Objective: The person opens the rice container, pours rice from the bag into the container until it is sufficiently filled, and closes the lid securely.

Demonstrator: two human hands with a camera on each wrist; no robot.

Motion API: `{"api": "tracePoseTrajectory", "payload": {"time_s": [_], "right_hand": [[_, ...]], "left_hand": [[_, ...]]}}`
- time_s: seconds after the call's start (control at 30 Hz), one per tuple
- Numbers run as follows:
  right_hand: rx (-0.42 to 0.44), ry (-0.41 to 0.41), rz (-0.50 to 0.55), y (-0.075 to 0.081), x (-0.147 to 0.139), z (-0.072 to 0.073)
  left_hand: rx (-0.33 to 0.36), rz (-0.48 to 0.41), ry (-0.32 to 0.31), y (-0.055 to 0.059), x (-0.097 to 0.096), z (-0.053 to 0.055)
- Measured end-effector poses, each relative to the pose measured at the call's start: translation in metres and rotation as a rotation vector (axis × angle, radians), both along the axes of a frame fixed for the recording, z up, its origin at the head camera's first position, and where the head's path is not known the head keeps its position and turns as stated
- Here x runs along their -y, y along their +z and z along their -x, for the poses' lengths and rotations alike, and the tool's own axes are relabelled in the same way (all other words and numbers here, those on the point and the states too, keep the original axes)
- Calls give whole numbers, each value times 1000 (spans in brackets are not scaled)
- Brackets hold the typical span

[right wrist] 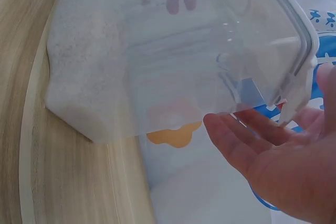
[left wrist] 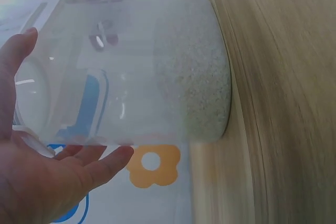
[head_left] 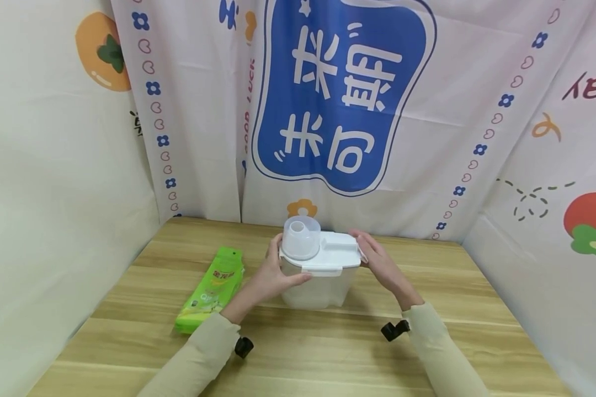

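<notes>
A clear plastic rice container [head_left: 315,289] with a white lid [head_left: 339,251] stands upright on the table, a clear measuring cup [head_left: 300,238] mounted on the lid's left side. White rice grains [left wrist: 194,66] fill its lower part. My left hand [head_left: 275,278] grips the container's left side near the top, thumb across the front by the front clip [head_left: 322,272]. On the opposite side, my right hand [head_left: 377,262] holds the upper edge at the side clip [right wrist: 296,95], which tilts outward from the wall. Fingertips of the right hand lie against the clear side below the clip.
A green printed plastic bag [head_left: 213,289] lies on the wooden table [head_left: 318,353] left of the container. Behind the table hangs a printed white cloth [head_left: 208,138], with more cloth along both sides. Dark camera mounts [head_left: 394,331] sit at both wrists.
</notes>
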State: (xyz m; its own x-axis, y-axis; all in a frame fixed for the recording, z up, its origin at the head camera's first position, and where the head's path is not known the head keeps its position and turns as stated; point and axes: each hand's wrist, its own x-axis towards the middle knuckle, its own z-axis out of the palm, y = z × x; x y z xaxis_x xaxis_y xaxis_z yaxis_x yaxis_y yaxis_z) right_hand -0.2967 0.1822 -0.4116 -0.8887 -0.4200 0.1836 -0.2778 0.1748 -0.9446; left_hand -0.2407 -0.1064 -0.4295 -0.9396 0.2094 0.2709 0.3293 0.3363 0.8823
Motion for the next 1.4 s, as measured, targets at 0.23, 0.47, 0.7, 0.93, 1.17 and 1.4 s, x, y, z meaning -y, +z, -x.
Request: {"api": "tracePoseTrajectory", "payload": {"time_s": [0.23, 0.47, 0.7, 0.93, 1.17, 1.4], "right_hand": [[-34, -7, -28, 2, -2, -8], [-56, 16, 13, -1, -3, -12], [-88, 11, 42, -3, -4, -17], [-126, -10, 29, -7, 1, -24], [-126, 13, 15, -8, 10, -33], [-173, -13, -22, -8, 14, -40]], "left_hand": [[21, 7, -48, 1, 9, 6], [23, 22, -102, 6, 15, 10], [16, 0, -128, 9, 18, 14], [18, 10, -49, 4, 28, 17], [8, 14, -27, 5, 39, 18], [-2, 15, -79, 5, 41, 18]]}}
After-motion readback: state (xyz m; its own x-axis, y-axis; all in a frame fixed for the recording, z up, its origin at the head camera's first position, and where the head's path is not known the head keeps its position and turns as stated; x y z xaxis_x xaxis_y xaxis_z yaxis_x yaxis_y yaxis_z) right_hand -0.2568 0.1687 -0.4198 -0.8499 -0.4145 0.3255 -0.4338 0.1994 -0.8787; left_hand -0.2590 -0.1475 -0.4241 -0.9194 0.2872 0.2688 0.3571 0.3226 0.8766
